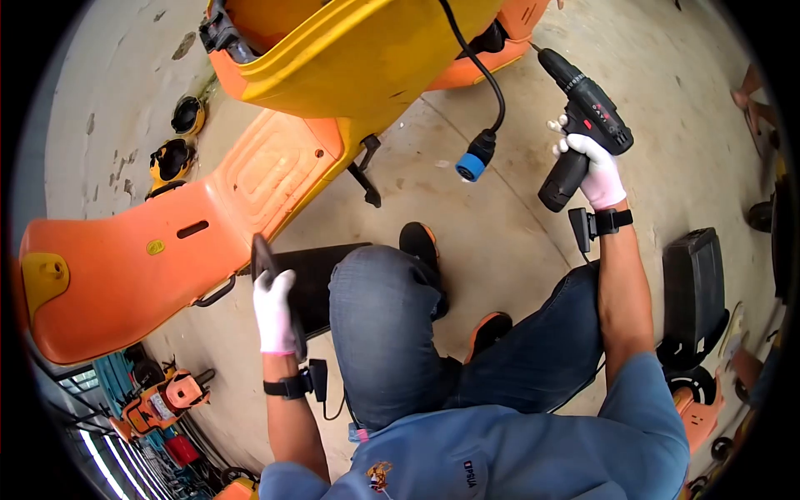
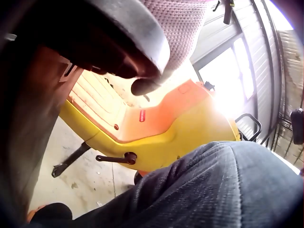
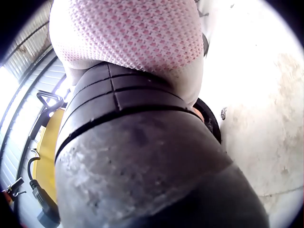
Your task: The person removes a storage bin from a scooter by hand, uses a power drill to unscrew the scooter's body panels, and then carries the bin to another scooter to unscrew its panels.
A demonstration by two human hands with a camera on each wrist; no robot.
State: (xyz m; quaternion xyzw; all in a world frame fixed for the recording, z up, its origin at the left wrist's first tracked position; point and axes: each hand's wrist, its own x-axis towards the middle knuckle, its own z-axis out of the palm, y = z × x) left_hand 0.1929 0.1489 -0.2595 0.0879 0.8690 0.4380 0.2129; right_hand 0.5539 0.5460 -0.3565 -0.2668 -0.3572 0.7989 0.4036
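My gloved right hand grips the handle of a black cordless drill, whose bit points to the upper left in the head view. In the right wrist view the drill's dark battery base fills the middle below the glove. My gloved left hand holds a dark, flat, rounded-edged object by its side; what it is, I cannot tell. That object looms close and blurred in the left wrist view, the glove behind it.
An orange and yellow ride-on machine body stands at the left. A black cable with a blue-ended plug hangs at top centre. A black case lies on the floor at right, and a dark panel beside my knee.
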